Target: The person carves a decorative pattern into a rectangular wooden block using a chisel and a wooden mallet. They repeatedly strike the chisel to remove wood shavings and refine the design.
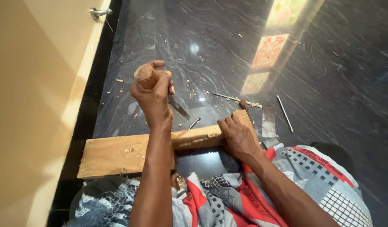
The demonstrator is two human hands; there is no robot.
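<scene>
My left hand point(154, 101) is closed around the rounded wooden handle of a chisel point(179, 108). The chisel's dark metal blade slants down and to the right, towards a wooden plank point(114, 153). The blade tip hangs just above the plank's far edge. The plank lies flat across the dark floor in front of my lap. My right hand point(239, 136) rests palm down on the plank's right end, fingers curled over its far edge. A notch with pale chips shows in the plank between the two hands.
A thin rod point(285, 113), a long sliver point(236, 99), a flat metal piece point(268, 120) and a small metal tip point(194, 123) lie on the glossy dark floor point(211, 38) beyond the plank. Wood chips are scattered. A cream wall point(30, 105) with a metal knob point(99, 12) runs along the left.
</scene>
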